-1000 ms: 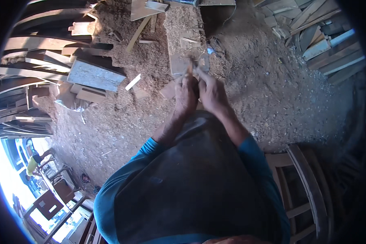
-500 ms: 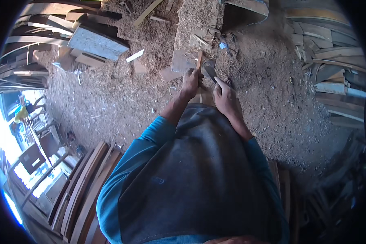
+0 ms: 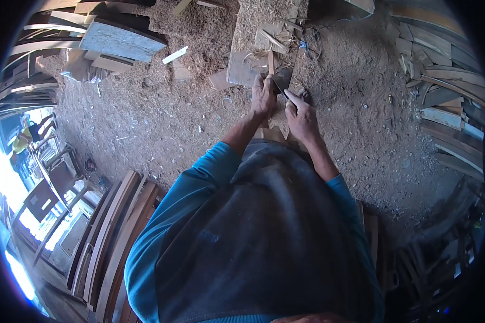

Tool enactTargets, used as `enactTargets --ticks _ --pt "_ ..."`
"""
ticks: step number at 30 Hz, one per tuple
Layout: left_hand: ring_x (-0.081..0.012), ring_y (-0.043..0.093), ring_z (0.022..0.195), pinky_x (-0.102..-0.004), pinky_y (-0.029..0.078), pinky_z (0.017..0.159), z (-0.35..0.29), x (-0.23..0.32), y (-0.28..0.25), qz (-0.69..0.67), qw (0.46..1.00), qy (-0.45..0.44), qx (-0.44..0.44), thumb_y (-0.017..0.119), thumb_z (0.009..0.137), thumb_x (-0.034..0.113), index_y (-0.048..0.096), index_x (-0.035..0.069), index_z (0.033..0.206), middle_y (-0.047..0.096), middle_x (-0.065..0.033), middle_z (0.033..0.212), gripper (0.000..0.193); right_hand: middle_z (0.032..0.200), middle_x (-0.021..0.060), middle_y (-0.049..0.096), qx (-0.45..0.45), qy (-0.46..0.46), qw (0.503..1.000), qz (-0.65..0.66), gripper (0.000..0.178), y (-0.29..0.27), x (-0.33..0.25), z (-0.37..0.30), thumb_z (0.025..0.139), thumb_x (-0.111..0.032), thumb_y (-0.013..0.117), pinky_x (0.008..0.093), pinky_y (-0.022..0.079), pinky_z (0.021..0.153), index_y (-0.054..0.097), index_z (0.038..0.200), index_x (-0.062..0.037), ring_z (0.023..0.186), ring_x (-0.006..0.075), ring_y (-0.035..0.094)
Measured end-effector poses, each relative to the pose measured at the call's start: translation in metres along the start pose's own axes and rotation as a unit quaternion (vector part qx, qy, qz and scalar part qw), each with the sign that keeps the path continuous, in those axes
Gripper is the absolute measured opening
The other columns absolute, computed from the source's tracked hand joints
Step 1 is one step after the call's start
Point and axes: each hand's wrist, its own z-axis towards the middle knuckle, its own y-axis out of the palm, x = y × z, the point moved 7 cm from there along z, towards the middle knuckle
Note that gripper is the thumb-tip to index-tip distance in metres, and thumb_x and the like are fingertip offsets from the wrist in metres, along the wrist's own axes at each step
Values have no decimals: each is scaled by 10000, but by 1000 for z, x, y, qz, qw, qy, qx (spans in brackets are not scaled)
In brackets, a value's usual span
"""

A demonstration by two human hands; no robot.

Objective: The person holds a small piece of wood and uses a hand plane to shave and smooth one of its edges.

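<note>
My left hand [image 3: 263, 97] is closed around the lower end of a slim wooden stick [image 3: 271, 62], which points away from me over a flat board [image 3: 241, 69]. Just to its right, my right hand [image 3: 302, 114] grips what looks like a dark-bladed knife [image 3: 279, 86], forefinger stretched along it. Its handle is hidden in my palm. The blade slants up and left, close beside the stick and my left fingers; whether it touches the wood I cannot tell. Curled shavings lie around the stick's far end.
Beyond the stick lies a small wood offcut [image 3: 272, 41] among shavings. A pale plank [image 3: 123, 41] and stacked timber stand at the left, with more stacked boards [image 3: 447, 75] at the right. Long curved boards [image 3: 110, 237] lie at lower left. Sawdust covers the ground.
The knife has come left toward the stick and its blade now shows narrower. My left hand has shifted slightly right relative to the board. The whole view has tilted a little.
</note>
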Motion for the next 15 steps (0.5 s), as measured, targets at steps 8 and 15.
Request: enactTargets --ticks 8,15 --pt "-93 505 649 -268 448 593 10 -1 -13 79 988 117 -65 459 1089 313 555 50 1263 579 -23 803 329 1255 304 659 16 13 1000 -17 388 17 -6 1 984 -86 550 446 538 985 623 1342 44 1186 432 643" --pt "-104 532 677 -286 473 621 -3 28 -5 130 970 99 -181 484 1086 246 228 112 1648 591 -19 808 632 1184 305 679 43 20 997 -60 409 21 -7 -11 981 -74 540 461 544 943 623 1373 10 1118 436 670"
